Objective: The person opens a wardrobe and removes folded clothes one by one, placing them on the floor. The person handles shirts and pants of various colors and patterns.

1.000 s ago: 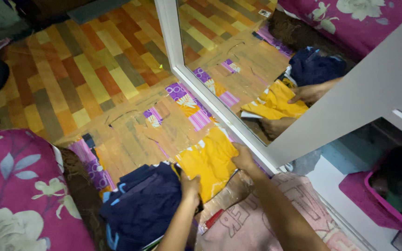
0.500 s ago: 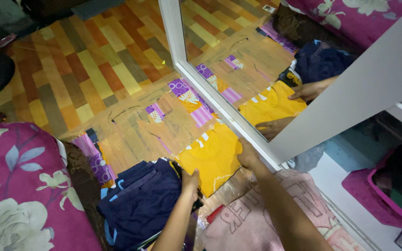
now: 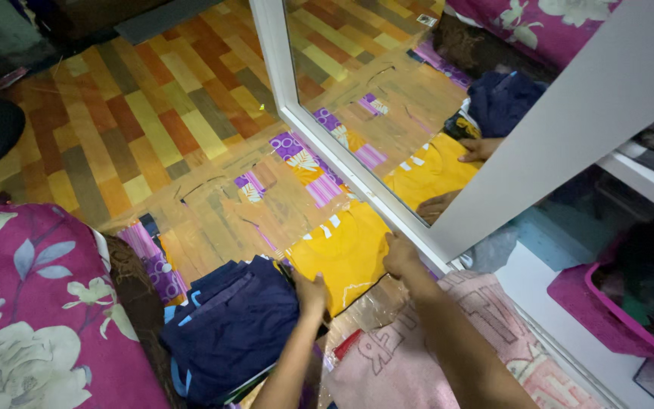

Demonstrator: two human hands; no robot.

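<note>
Forearms reach forward from the bottom edge over a pink printed cloth (image 3: 448,341) and clear plastic sheeting. The left hand (image 3: 310,291) pinches the near left edge of a yellow garment (image 3: 342,250) lying flat on the floor, beside a heap of navy clothes (image 3: 228,326). The right hand (image 3: 401,254) presses fingers on the garment's right edge, close against a white mirror frame (image 3: 342,163); whether it grips is unclear. Both palms are hidden. A magenta floral cushion (image 3: 32,318) crowds the left. Open striped floor (image 3: 130,113) lies beyond.
</note>
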